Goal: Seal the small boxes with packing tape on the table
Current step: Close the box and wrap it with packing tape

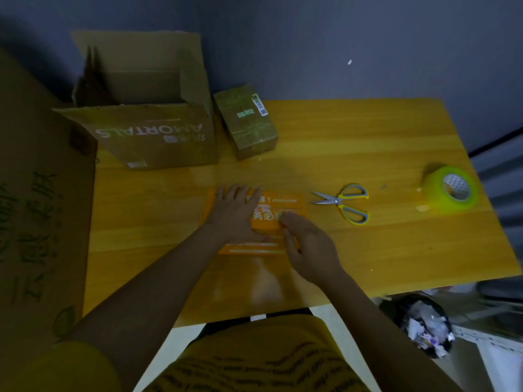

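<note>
Both hands press a flat orange printed cardboard box (278,213) mid-desk: left hand (235,215) splayed flat, right hand (310,244) relaxed at its edge. Taping seems unfinished; yellow-handled scissors (343,202), green tape roll (450,190) lie apart; brown taped box (246,123) looks sealed.

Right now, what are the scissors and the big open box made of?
Scissors: shiny grey blades, likely metal; yellow-and-grey handles look like plastic. Big open box: plain brown cardboard, dull finish, with creased, bent flaps.
</note>
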{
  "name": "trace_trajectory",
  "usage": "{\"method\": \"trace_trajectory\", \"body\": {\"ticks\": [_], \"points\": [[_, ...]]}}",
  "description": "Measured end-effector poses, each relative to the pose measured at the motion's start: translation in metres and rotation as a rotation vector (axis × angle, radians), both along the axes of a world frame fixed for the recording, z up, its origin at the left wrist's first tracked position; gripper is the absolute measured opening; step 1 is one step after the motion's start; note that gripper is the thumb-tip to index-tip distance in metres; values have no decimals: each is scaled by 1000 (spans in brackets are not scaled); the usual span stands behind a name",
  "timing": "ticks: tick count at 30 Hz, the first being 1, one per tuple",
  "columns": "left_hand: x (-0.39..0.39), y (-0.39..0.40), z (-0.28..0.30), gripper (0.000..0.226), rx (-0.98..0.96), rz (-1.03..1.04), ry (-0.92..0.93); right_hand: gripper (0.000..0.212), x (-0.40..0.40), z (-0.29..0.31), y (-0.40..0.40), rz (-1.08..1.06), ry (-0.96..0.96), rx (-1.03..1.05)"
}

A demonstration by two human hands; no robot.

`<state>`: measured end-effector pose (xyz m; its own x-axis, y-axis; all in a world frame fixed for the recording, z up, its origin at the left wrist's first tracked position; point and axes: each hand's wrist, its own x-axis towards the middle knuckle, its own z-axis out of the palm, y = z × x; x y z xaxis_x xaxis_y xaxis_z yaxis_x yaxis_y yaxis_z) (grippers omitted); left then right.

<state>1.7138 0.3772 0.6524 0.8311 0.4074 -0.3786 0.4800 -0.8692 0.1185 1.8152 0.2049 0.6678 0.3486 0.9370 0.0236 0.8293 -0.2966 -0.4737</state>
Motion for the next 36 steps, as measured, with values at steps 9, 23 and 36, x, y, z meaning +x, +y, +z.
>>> {"method": "trace_trajectory", "body": {"ticks": [9, 23, 36], "points": [[17, 12, -21, 66, 73, 278, -257, 74, 48, -33, 117, -39, -138, -245], [21, 14, -22, 43, -85, 465, -138, 91, 2, -54, 23, -315, 257, -24], [32, -4, 4, 87, -401, 810, -230, 38, 74, -44, 50, -378, 596, -174]]}}
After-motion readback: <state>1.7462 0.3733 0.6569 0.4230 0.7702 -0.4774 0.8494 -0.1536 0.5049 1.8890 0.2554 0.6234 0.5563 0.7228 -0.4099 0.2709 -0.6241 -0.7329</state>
